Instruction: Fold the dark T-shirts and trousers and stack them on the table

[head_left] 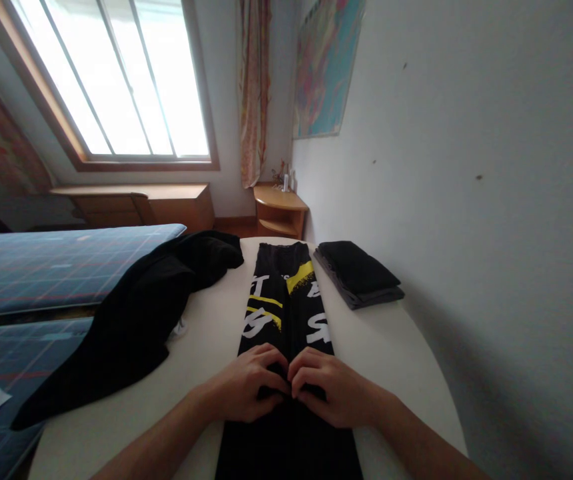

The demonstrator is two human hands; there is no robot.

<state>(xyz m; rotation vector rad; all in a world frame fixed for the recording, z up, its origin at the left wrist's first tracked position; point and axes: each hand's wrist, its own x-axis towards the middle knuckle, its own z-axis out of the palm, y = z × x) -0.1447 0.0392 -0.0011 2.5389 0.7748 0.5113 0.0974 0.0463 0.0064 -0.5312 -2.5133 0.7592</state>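
Observation:
A long, narrow black garment (294, 319) with white lettering and yellow bands lies flat along the white table, a seam or fold line running down its middle. At that line my left hand (252, 381) has its fingers curled, thumb and fingertips pinching the cloth. Right beside it, my right hand (334, 385) grips the garment in the same way, so the two sets of fingertips nearly touch. The hands cover part of the middle; the near end runs out of view at the bottom. Whether it is trousers or a folded top I cannot tell.
The white table (384, 373) has a rounded edge by the wall. Folded black and grey clothes (359, 270) are stacked at right. A loose black garment (136, 313) hangs over the left edge toward a blue plaid mattress (66, 263). A wooden corner shelf (280, 200) stands beyond.

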